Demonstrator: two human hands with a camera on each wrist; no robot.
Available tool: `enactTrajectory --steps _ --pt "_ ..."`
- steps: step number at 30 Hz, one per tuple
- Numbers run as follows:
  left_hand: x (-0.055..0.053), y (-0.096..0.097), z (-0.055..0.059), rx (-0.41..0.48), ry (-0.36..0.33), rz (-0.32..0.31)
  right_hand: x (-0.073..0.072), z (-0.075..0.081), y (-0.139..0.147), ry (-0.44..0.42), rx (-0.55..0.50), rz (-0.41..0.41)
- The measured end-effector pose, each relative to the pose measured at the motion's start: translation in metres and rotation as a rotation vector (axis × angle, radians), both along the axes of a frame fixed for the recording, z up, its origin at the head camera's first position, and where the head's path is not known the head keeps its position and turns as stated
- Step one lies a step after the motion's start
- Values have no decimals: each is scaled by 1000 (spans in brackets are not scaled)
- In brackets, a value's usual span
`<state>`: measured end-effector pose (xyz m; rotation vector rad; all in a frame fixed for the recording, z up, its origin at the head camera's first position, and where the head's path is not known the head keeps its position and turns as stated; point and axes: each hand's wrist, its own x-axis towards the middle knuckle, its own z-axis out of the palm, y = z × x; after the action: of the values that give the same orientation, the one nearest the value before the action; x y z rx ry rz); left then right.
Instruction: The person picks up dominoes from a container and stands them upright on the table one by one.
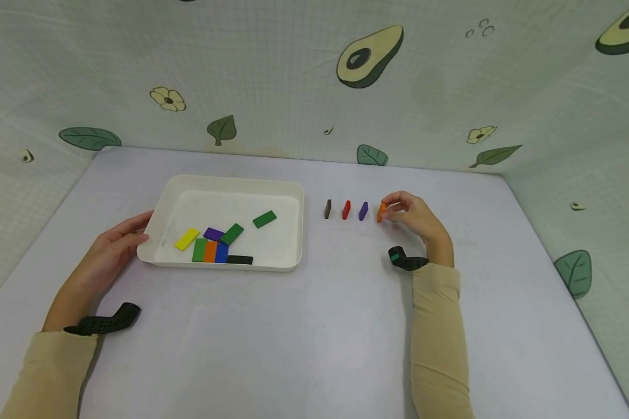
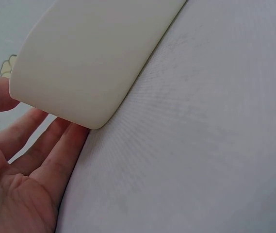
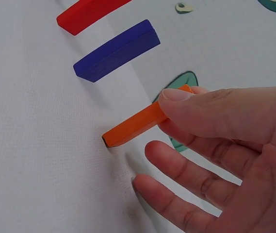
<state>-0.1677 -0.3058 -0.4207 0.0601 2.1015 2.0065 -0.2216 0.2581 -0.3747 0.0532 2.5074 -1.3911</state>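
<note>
My right hand [image 1: 411, 216] pinches an orange domino [image 3: 135, 124] between thumb and forefinger. The domino stands on end, its lower end at the tabletop. To its left a purple domino [image 1: 364, 210], a red domino [image 1: 346, 209] and a dark brown domino [image 1: 328, 209] stand upright in a spaced row. My left hand [image 1: 110, 250] holds the left end of a white tray [image 1: 300, 233], thumb at the rim and fingers against the outer wall; the fingertips are hidden in the left wrist view. Several flat dominoes lie in the tray, among them a yellow domino [image 1: 187, 239] and a green domino [image 1: 264, 219].
The white table [image 1: 272, 343] runs back to a cloth wall [image 1: 272, 75] printed with avocados and leaves. Cloth also hangs along both sides. A black wrist camera [image 1: 406, 259] juts out below my right hand, and another black camera [image 1: 110, 320] sits on the left wrist.
</note>
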Motion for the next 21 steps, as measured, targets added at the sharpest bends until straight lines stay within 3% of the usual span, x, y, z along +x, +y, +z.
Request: enactTrajectory --steps 21 --pt "0 0 0 -14 -6 1 0 2 -2 11 34 21"
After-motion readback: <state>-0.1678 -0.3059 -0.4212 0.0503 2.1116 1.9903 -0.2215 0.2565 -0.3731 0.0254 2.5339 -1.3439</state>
